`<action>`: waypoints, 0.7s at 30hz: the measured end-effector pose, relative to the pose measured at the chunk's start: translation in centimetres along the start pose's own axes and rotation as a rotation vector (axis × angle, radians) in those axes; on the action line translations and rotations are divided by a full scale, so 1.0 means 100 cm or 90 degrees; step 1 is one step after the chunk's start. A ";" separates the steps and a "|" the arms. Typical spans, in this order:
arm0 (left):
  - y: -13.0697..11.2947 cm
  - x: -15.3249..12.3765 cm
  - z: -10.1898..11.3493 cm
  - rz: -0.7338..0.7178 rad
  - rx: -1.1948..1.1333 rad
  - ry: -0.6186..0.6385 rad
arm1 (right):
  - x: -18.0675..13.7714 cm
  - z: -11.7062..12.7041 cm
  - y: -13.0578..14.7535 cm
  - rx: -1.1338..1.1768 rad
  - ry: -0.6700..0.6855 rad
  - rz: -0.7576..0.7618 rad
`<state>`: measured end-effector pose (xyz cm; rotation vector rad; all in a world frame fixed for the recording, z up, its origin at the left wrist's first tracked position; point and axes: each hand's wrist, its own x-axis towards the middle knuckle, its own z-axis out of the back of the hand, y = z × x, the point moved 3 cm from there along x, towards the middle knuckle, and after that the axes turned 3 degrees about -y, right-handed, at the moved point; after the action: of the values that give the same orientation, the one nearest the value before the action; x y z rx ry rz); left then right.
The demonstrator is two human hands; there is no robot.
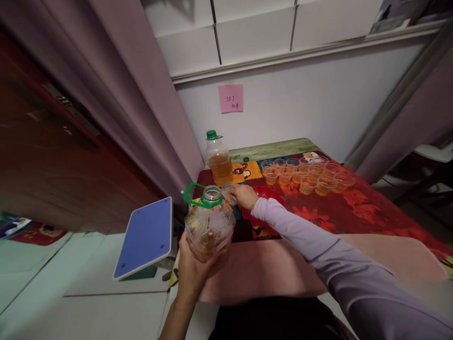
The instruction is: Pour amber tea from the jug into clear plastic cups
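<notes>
Nearest, the left hand [193, 271] is gripping the open jug [209, 226] from beneath, holding it up at the table's near edge. A little amber liquid is sitting in its base. Just beyond, the right hand [244, 196] is pinching a small clear cup [228, 192] beside the jug's mouth, above a red dish [269, 193]. Judgement: a cup-filling step is in hand, and the next move is calling for a slow tilt with the cup kept close. Farther off, filled cups [307, 177] are standing in rows beside a capped bottle [218, 160].
</notes>
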<state>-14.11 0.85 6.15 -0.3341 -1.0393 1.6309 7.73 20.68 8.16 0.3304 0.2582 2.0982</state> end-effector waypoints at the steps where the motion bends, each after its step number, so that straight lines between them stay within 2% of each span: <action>1: 0.000 0.000 -0.001 -0.002 0.000 0.002 | 0.000 -0.001 -0.002 0.008 -0.012 -0.003; 14: -0.008 0.000 -0.003 -0.022 -0.033 0.012 | -0.001 0.005 -0.011 0.130 -0.181 -0.015; 16: -0.009 0.000 -0.004 -0.015 -0.031 0.015 | -0.003 0.016 -0.011 0.150 -0.216 -0.006; 18: -0.009 0.000 -0.003 -0.006 -0.026 0.012 | -0.009 0.033 -0.014 0.188 -0.289 0.026; 21: -0.010 -0.001 -0.003 -0.012 -0.028 0.003 | -0.033 0.057 -0.027 0.243 -0.396 0.086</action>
<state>-13.30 0.91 6.72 -0.3561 -1.0731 1.5919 13.44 19.54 12.30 1.2268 0.2629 1.9562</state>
